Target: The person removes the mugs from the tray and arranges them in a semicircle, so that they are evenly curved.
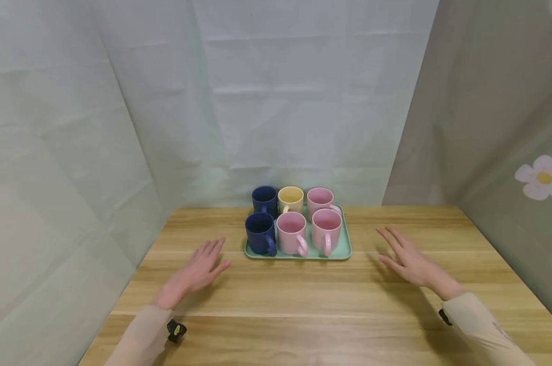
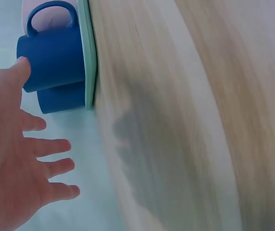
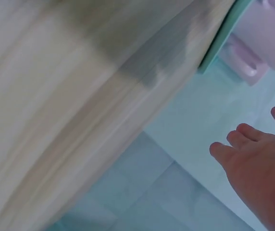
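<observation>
Several mugs stand upright in two rows on a mint-green tray (image 1: 347, 251) near the table's back edge. At the tray's left are a front dark blue mug (image 1: 259, 235) and a rear dark blue mug (image 1: 264, 197). A yellow mug (image 1: 291, 198) is at the back middle. Pink fills the rest: the front middle mug (image 1: 290, 235), the front right mug (image 1: 325, 231) and the back right mug (image 1: 319, 199). My left hand (image 1: 199, 268), fingers spread and holding nothing, is left of the tray. To the right, my right hand (image 1: 410, 262) also has extended fingers and holds nothing.
The wooden table (image 1: 298, 310) reaches back to a pale cloth wall (image 1: 303, 101). Cloth also hangs along both sides, the right one bearing a white flower print (image 1: 543, 178). A black strap piece (image 1: 176, 330) shows at the left sleeve.
</observation>
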{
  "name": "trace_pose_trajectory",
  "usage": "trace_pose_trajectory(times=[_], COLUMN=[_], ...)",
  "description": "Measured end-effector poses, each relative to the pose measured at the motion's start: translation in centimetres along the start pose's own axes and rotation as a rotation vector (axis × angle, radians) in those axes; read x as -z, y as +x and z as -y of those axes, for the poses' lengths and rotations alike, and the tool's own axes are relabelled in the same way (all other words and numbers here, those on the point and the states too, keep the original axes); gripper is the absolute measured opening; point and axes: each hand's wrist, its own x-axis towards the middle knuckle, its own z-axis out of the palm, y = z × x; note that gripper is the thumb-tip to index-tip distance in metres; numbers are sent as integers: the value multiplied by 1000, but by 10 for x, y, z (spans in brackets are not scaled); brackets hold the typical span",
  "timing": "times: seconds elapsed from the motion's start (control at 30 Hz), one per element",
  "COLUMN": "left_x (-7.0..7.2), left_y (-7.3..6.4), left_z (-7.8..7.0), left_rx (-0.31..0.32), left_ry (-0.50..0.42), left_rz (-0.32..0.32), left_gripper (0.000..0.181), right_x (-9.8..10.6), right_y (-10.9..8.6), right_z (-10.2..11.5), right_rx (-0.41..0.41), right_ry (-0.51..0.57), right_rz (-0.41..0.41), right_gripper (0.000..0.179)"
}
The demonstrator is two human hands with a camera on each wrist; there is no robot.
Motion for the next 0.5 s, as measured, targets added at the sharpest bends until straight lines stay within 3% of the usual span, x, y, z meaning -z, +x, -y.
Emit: trace_pose_trajectory(times=[0.23,0.37,0.5], left_x=[-5,-8,-10], left_y=[9,15,24], left_z=[-5,-7,-12], left_rx=[23,25,34], left_ry=[-158,-208,-261], left_rz=[51,44,20], left_gripper=[68,66,62], right_x=[-10,-14,-15], right_y=[13,21,28], right_z=[12,21,31], right_rx=[28,40,-11], right_ry=[99,171,293], right_rz=[-70,-135,-163], right_gripper=[54,37,28])
